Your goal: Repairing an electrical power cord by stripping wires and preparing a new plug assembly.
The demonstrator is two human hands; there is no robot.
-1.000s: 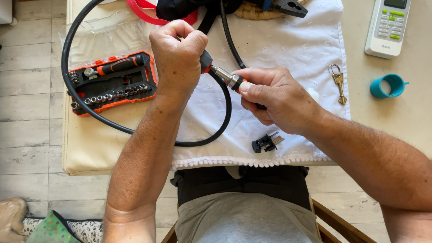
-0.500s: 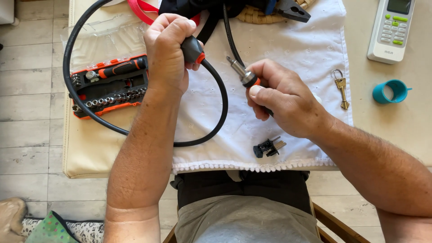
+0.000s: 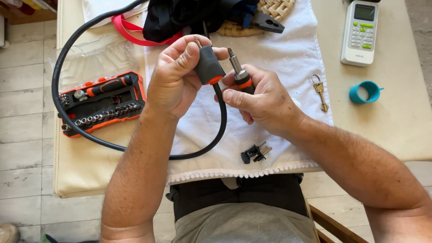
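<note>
The left hand point(image 3: 175, 78) is closed in a firm grip around a grey plug housing point(image 3: 208, 66) with an orange collar, at the end of a thick black cable point(image 3: 222, 121). The right hand point(image 3: 265, 101) is clamped on a screwdriver point(image 3: 239, 73) with a black and orange handle, its metal shaft pointing up just beside the housing, tip free. Both are held above a white cloth point(image 3: 292, 49) spread over the desk point(image 3: 405, 121).

Taking the cloth as the landmark: the cable drops from the housing onto it, curves along its near edge and loops off its left side in a wide arc. On its near edge, below the right hand, lies a small black plug insert point(image 3: 254, 153) with metal pins. Left of the cloth sits an open orange and black bit set point(image 3: 101, 103) with a driver and a row of sockets. Right of it, half on the hem, lies a key point(image 3: 320, 90), then a teal ring point(image 3: 365, 92) and a white remote control point(image 3: 360, 31). At its far edge lie a black bag point(image 3: 180, 18) with a red strap point(image 3: 130, 33), a woven mat point(image 3: 274, 9) and dark pliers point(image 3: 267, 22).
</note>
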